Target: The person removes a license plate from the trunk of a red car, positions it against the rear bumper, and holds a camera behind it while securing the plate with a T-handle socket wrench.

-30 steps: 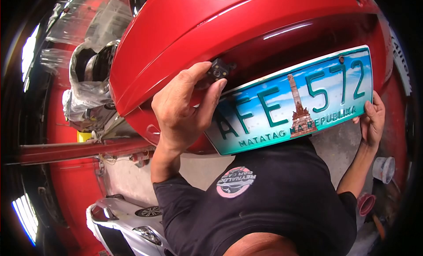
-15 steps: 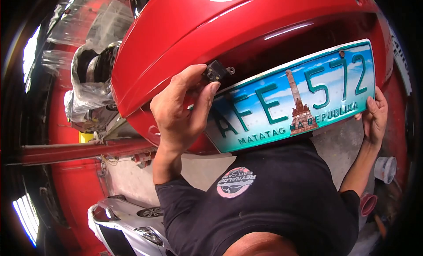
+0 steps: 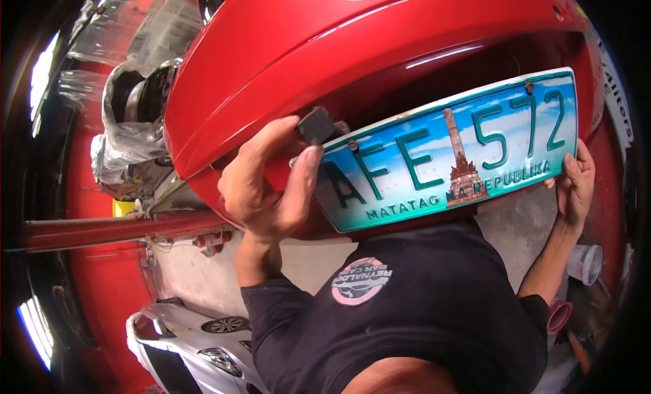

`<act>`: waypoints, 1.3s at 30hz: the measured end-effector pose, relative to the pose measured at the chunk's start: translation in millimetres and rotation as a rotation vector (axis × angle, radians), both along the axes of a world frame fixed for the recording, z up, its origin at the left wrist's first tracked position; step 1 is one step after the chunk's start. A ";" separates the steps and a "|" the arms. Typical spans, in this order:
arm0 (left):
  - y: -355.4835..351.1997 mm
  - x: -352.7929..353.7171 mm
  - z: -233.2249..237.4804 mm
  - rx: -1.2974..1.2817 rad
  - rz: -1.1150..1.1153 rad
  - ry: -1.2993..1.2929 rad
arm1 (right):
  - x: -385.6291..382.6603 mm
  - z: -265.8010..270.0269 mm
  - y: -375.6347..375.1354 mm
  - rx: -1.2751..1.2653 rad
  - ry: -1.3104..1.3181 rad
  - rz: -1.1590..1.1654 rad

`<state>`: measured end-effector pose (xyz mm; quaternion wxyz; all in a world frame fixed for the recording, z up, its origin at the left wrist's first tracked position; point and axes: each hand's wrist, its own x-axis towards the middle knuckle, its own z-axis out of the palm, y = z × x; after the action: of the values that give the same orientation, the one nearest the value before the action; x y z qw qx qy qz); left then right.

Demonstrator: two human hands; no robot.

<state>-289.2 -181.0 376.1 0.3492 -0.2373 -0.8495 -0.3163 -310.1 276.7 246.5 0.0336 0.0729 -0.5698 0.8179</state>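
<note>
Pinched between the thumb and fingers of my left hand (image 3: 268,184) is a small black part (image 3: 316,125), with a smooth dark face showing. It is just off the upper left corner of a blue and white licence plate (image 3: 407,167), which lies tilted against the rear of a red car (image 3: 271,89). My right hand (image 3: 576,180) grips the plate's lower right edge, thumb on its face. One bolt head (image 3: 352,146) shows near the plate's top left edge and a rusty one (image 3: 529,87) near its top right.
A red post (image 3: 129,231) runs across the left side. Beyond it stand a white car (image 3: 203,340) and a plastic-wrapped object (image 3: 129,133). A clear bucket (image 3: 584,264) and a reddish container (image 3: 559,315) are at the lower right.
My left hand has moved slightly left and down, and the black part has turned over. A bolt head now shows at the plate's top left. My right hand keeps its grip.
</note>
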 end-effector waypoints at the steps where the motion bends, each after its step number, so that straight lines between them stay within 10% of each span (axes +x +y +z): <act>1: -3.8 2.8 -1.5 0.047 0.000 0.019 | 0.1 -1.6 1.5 0.007 -0.003 -0.012; 33: -10.9 22.5 -23.4 -0.217 0.078 0.035 | -0.2 12.0 -5.2 0.048 -0.021 -0.051; 39: -18.4 56.9 -44.5 0.462 0.262 -0.330 | -1.3 14.3 -7.5 0.072 -0.019 -0.055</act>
<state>-232.3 -199.4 331.6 0.2892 0.0143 -0.8237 -0.4875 -311.4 269.2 260.8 0.0479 0.0505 -0.6009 0.7963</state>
